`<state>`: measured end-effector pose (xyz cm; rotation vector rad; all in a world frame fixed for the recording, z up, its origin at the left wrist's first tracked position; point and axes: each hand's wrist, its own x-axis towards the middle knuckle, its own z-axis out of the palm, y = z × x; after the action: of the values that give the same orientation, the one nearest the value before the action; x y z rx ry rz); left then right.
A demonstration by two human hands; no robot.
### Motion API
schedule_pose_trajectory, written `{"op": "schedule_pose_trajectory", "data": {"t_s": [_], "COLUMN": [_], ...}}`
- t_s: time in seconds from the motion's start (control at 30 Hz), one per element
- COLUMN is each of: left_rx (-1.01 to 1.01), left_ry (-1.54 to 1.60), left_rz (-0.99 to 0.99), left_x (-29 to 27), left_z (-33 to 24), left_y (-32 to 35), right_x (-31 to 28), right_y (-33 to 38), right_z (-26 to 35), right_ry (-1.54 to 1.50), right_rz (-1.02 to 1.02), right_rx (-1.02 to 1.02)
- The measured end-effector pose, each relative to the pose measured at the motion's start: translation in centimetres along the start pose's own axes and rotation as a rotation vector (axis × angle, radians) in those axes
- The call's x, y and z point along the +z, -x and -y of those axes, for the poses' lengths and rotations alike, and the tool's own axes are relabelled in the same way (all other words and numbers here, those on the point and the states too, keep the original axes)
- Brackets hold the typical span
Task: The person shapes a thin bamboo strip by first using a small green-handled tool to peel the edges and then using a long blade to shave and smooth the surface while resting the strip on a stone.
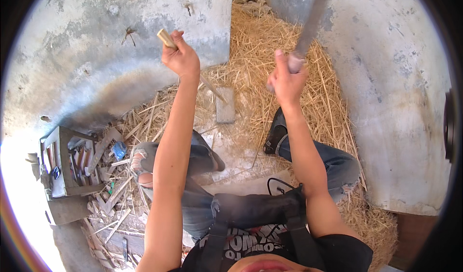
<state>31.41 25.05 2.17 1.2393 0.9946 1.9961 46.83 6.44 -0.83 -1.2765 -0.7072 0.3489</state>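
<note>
**Both hands raised with tools above a straw-covered floor**

The left hand [181, 57] was closed in a fist around a chisel [167, 39], whose pale wooden handle stuck out above the knuckles while a thin metal shaft ran down and to the right below the fist. The right hand [285, 79] was wrapped tight around the handle of a long, blurred tool [311, 21] that rose toward the top edge of the view; what kind of tool it was could not be told.

Below and between the two hands a small flat grey block [225, 105] lay on the straw [270, 45], near the lower tip of the chisel. The straw spread across the floor between two rough grey concrete walls [96, 40], which closed in on both sides.

The person's knees in torn jeans [197, 159] and a dark shoe [276, 132] sat under the forearms. To the left, well apart from the hands, an open grey box [65, 163] held tools, with wood scraps [113, 209] and a small blue object [118, 149] scattered beside it. A black strap bag [255, 207] hung at the chest.
</note>
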Motion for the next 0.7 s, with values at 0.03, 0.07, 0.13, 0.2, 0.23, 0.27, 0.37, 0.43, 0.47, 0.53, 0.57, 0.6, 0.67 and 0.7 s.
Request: {"op": "schedule_pose_trajectory", "data": {"t_s": [0.03,0.07,0.13,0.2,0.23,0.27,0.37,0.43,0.47,0.53,0.57,0.6,0.67,0.7], "left_rx": [-0.015,-0.033,-0.005,0.034,0.034,0.022,-0.015,-0.023,-0.009,-0.019,-0.04,-0.048,-0.03,-0.039], "left_ry": [-0.01,-0.018,-0.02,-0.027,-0.036,-0.051,-0.042,-0.019,-0.003,-0.004,-0.018,-0.022,0.008,0.024], "left_rz": [0.02,0.042,0.05,0.06,0.049,0.053,0.089,0.102,0.101,0.112,0.122,0.126,0.132,0.149], "left_x": [0.3,0.7,1.3,1.5,1.7,1.6,2.2,2.7,3.0,3.4,3.4,3.5,3.4,3.3], "left_z": [-0.1,-0.2,-0.6,-1.1,-1.4,-1.6,-2.2,-2.4,-2.4,-2.3,-2.2,-2.2,-2.1,-2.1], "left_y": [0.4,0.7,1.4,2.0,2.1,2.3,2.6,3.1,3.2,3.4,3.5,3.5,3.4,3.4], "right_x": [0.1,0.3,0.8,-0.1,-0.9,-1.3,-2.7,-2.5,-2.3,-1.2,-0.6,-0.2,2.0,2.0], "right_y": [1.2,2.7,10.5,17.4,18.8,20.0,15.8,9.7,6.9,4.2,4.6,5.2,11.2,15.2], "right_z": [0.0,-0.8,-4.7,-8.9,-10.6,-11.7,-10.5,-7.1,-5.3,-2.8,-2.6,-3.1,-6.7,-8.7], "right_ry": [-0.029,-0.037,0.179,0.775,0.69,0.599,0.39,0.155,0.104,-0.073,-0.149,-0.236,-0.492,-0.262], "right_rz": [-0.041,-0.086,-0.04,0.35,0.363,0.345,0.208,0.173,0.134,0.051,-0.001,-0.05,-0.172,-0.169], "right_rx": [-0.081,-0.149,0.145,0.396,0.681,0.879,0.835,0.485,0.425,0.187,0.092,-0.023,0.108,0.464]}}
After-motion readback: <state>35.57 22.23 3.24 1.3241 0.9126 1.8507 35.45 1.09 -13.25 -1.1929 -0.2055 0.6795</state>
